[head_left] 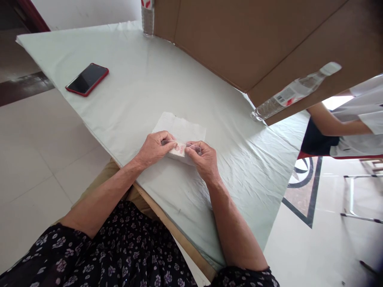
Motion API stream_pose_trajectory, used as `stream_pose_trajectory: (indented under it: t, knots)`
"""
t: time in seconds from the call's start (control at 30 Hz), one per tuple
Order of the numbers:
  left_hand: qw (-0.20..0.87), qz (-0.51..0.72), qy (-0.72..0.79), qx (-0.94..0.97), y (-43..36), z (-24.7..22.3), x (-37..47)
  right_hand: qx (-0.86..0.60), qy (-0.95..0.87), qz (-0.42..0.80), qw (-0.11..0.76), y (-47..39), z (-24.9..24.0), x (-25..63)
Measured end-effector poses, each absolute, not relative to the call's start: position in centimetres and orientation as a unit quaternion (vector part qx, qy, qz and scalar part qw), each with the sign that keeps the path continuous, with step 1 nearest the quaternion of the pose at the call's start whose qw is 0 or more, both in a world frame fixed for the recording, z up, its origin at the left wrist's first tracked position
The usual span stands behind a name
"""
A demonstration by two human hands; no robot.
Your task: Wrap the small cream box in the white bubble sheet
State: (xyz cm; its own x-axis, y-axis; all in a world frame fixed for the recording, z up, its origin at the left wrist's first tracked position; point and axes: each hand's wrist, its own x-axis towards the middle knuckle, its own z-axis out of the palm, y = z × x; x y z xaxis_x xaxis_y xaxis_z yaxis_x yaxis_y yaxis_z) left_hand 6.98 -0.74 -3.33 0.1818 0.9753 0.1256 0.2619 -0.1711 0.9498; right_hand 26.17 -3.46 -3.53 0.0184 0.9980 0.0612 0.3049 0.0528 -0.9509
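Between my hands is a small white packet with red print (179,149), low over the table. My left hand (155,148) pinches its left end between thumb and fingers. At the right end my right hand (204,159) grips it the same way, and some thin, see-through wrapping shows by those fingers. A white paper sheet (182,125) lies flat on the cloth just beyond and partly beneath both hands. What the curled fingers cover is hidden.
A pale green cloth covers the table (125,87). A phone in a red case (87,79) lies at the left. Brown cardboard panels (227,44) stand at the back, with a plastic bottle (295,93) leaning right and another bottle (147,20) behind. A person's arm (338,121) shows at right.
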Motion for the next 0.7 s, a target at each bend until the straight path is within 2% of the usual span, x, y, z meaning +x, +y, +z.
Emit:
stream_pose_trajectory:
  t: [0.17, 0.3, 0.4, 0.57, 0.7]
  knots:
    - [0.427, 0.372, 0.499, 0.656, -0.3, -2.7, 6.8, -0.597, -0.588, 0.354, 0.416, -2.9, -3.6, 27.5]
    - [0.435, 0.362, 0.501, 0.654, -0.3, -2.4, 6.8, -0.628, -0.631, 0.155, 0.428, -3.3, -2.2, 28.4]
    - [0.435, 0.354, 0.506, 0.655, -0.2, -2.4, 6.8, -0.568, -0.706, 0.043, 0.422, -4.4, -0.6, 27.5]
    - [0.427, 0.349, 0.501, 0.667, -0.1, -2.4, 6.7, -0.476, -0.837, 0.039, 0.265, -5.6, -0.7, 25.0]
    - [0.413, 0.327, 0.498, 0.689, -0.7, -2.0, 5.4, -0.489, -0.847, 0.019, 0.206, -5.6, -1.4, 24.4]
